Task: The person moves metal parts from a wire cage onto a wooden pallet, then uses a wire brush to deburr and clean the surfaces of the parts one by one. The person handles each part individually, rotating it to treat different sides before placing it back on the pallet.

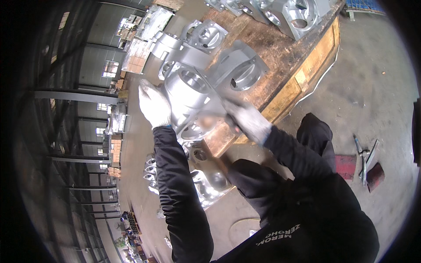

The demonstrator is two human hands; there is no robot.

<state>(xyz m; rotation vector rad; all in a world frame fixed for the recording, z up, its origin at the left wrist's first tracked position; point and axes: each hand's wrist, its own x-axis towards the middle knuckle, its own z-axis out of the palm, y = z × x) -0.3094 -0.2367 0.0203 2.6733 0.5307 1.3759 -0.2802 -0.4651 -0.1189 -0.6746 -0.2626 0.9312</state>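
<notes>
A silver metal casting [186, 90] with a round bore stands at the wooden table's near left corner. My left hand [154, 105], in a white knit glove, lies against the casting's left side with the fingers stretched out. On the casting's right is my right hand [250, 120], in a greyish glove and smeared by motion. Its fingers are closed around something dark with a reddish spot, too blurred to name. Another grey casting [239, 65] with a wide opening sits on the tabletop just beyond my right hand.
More castings [208, 36] line the far side of the wooden table [280, 61], with a large block-shaped one [298, 19] at the far right. Lower castings [206, 186] stand below the near corner. On the concrete floor at right lie hand tools [364, 160] and red pieces [345, 166].
</notes>
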